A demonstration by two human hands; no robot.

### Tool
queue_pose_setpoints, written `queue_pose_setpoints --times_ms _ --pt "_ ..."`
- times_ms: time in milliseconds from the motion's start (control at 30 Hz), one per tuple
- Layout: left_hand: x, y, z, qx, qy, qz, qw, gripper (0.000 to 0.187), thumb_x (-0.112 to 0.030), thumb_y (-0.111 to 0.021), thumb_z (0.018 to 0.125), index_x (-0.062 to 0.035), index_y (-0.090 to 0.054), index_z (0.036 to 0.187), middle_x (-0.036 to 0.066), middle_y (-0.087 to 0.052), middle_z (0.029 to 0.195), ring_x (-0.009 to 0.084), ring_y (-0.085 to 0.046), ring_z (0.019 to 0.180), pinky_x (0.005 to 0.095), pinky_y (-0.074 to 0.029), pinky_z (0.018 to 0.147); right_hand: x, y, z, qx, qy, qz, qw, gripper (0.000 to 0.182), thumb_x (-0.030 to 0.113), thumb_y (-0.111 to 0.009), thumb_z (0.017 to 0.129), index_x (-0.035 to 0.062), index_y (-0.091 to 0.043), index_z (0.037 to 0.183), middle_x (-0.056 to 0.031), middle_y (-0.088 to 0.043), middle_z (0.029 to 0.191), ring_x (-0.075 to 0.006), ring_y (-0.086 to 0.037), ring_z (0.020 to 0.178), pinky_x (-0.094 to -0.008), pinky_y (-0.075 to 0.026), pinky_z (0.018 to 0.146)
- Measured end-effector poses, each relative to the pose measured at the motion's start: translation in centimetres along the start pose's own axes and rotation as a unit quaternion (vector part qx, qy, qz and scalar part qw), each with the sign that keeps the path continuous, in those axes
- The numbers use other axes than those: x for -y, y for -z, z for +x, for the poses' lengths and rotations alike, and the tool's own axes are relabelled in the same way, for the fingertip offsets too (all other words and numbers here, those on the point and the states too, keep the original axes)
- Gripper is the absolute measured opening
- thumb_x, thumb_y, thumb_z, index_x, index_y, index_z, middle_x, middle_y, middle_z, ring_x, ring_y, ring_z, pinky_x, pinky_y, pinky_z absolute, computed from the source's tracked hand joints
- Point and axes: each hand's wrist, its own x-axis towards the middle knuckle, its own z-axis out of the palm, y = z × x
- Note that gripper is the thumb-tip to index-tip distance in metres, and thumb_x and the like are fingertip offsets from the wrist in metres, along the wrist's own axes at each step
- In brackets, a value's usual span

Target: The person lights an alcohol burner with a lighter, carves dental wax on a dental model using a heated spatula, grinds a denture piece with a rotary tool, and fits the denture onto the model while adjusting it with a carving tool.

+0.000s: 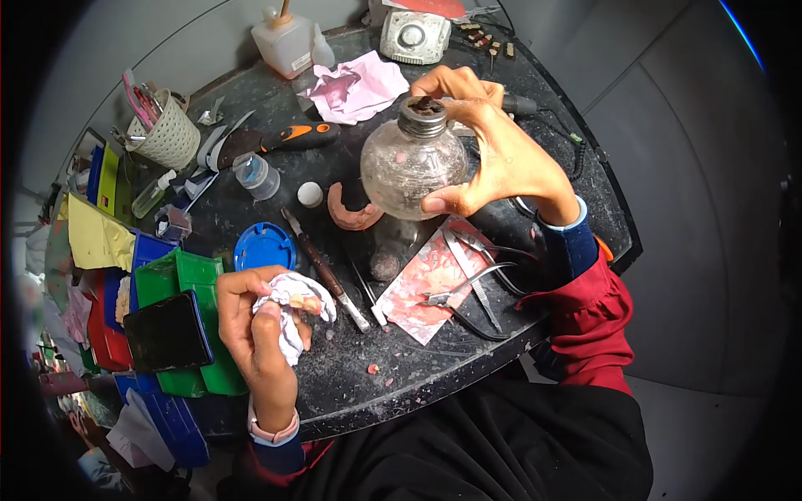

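Observation:
My right hand grips a round glass spirit lamp with a threaded metal neck and dark, crusted top, holding it over the table. Crumpled white paper is pinched in my left hand, low at the table's front left; a small yellowish-pink piece shows in its folds. Below the lamp lies a pink horseshoe-shaped wax rim. A brown-handled wax knife rests between my hands. Pliers and tweezers lie on a pink-stained sheet.
A blue lid, a small clear cup and an orange-black handled tool lie at left. Green bin and dark phone stand at the left edge. Pink paper, a plastic bottle and a white device are behind.

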Motion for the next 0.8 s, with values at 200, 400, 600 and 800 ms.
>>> queue_pose_setpoints --times_ms 200,400,600,800 --pt "0.0 0.1 0.0 0.002 -0.003 0.008 1.000 0.011 -0.008 -0.037 0.083 -0.0037 -0.037 0.093 0.013 -0.050 0.088 0.0115 -0.049 0.059 0.0189 -0.036 0.038 -1.2 -1.5 -1.3 0.078 -0.012 -0.057 0.995 0.067 0.044 -0.077 0.039 -0.0009 -0.062 0.086 -0.0061 -0.046 0.095 -0.0221 -0.042 0.094 -0.0354 -0.026 0.080" --pt "-0.2 0.3 0.0 0.009 -0.004 0.003 1.000 0.011 -0.007 -0.037 0.083 -0.0030 -0.036 0.093 0.014 -0.051 0.090 0.0116 -0.052 0.061 0.0194 -0.039 0.040 -1.8 -3.1 -1.6 0.110 -0.023 -0.041 0.993 0.067 0.043 -0.079 0.039 0.0025 -0.064 0.090 -0.0067 -0.045 0.098 -0.0228 -0.041 0.099 -0.0363 -0.026 0.081" --pt "0.1 0.3 0.0 0.009 -0.009 0.006 1.000 0.012 -0.009 -0.038 0.083 -0.0039 -0.036 0.093 0.015 -0.050 0.090 0.0122 -0.050 0.059 0.0197 -0.038 0.038 -2.2 -4.8 -1.4 0.082 -0.008 -0.022 0.996 0.070 0.048 -0.079 0.039 0.0047 -0.064 0.094 -0.0067 -0.044 0.100 -0.0235 -0.040 0.101 -0.0395 -0.025 0.084" --pt "-0.1 0.3 0.0 0.012 -0.006 0.005 1.000 0.012 -0.009 -0.038 0.083 -0.0040 -0.036 0.094 0.015 -0.050 0.090 0.0120 -0.050 0.059 0.0198 -0.038 0.038 -1.0 -6.5 -0.8 0.061 -0.022 -0.067 0.996 0.081 0.057 -0.078 0.042 0.0070 -0.063 0.105 -0.0072 -0.044 0.102 -0.0233 -0.039 0.105 -0.0421 -0.022 0.090"
